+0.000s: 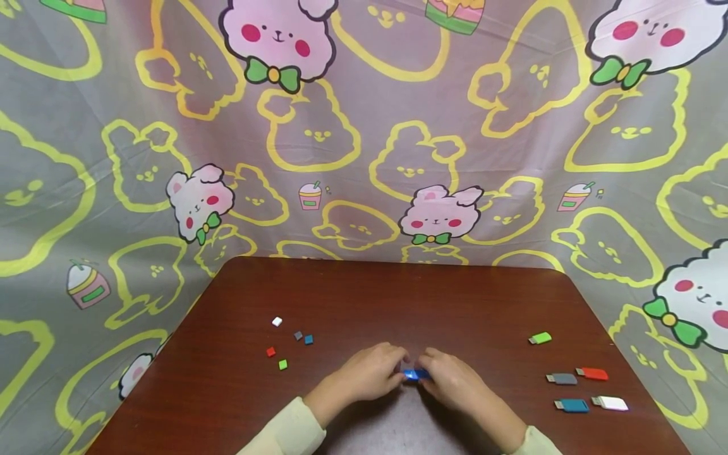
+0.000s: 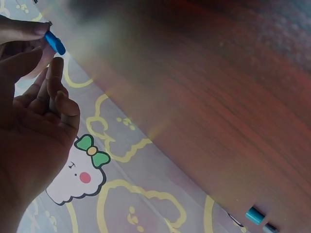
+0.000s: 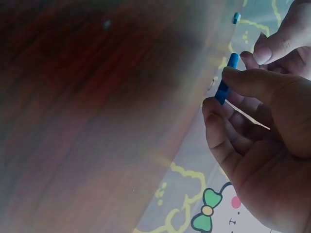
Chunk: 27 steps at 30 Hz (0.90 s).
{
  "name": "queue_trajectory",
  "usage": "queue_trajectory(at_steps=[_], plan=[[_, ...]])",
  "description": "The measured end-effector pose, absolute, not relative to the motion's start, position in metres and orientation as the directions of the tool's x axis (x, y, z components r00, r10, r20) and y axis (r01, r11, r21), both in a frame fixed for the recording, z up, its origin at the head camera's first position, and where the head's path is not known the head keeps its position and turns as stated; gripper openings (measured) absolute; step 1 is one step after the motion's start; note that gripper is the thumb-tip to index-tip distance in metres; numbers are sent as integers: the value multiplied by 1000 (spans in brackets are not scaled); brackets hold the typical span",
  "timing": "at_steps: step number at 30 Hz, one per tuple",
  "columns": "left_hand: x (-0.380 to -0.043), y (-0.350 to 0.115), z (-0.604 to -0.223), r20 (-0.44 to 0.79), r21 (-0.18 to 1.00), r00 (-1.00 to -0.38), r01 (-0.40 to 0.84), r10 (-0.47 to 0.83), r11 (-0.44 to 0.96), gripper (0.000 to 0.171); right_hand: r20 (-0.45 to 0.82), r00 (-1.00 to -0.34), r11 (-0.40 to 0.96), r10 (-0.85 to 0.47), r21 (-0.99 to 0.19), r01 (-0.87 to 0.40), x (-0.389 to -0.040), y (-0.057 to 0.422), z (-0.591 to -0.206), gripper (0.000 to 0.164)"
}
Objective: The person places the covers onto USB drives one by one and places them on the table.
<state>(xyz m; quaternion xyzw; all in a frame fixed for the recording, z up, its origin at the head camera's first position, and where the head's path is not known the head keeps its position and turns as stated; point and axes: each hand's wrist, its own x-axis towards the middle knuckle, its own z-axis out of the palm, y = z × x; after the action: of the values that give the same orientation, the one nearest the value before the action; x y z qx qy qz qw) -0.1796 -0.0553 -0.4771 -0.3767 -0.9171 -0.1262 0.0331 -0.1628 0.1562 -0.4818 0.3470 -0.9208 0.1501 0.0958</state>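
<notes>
Near the front middle of the table, a blue USB flash drive (image 1: 412,375) is pinched between the thumb and fingers of my right hand (image 1: 452,379). In the right wrist view, the drive's far end (image 3: 233,59) sticks out past the right thumb. My left hand (image 1: 371,374) is close to that end. Its fingers are loosely bent, and the left wrist view shows a small gap between them and the drive (image 2: 56,43). Part of the drive is hidden behind the right fingers.
To the left lie small white (image 1: 277,321), grey (image 1: 298,335), blue (image 1: 309,340), red (image 1: 270,352) and green (image 1: 283,364) caps. On the right are green (image 1: 540,339), grey (image 1: 562,379), red (image 1: 592,374), teal (image 1: 571,406) and white (image 1: 610,403) USB drives. A patterned cloth (image 1: 364,126) hangs behind the table.
</notes>
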Motion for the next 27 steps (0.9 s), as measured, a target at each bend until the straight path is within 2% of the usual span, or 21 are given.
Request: queue_trajectory(at_steps=[16,27], plan=[[-178,-57,-477,117,199,-723,689,681,697,22,222,-782,761,-582,-189,-620,-160,154,-487,21],[-179,-59,-479,144,188,-718,696,681,693,21,224,-787,768,-574,-186,-613,-161,155,-489,21]])
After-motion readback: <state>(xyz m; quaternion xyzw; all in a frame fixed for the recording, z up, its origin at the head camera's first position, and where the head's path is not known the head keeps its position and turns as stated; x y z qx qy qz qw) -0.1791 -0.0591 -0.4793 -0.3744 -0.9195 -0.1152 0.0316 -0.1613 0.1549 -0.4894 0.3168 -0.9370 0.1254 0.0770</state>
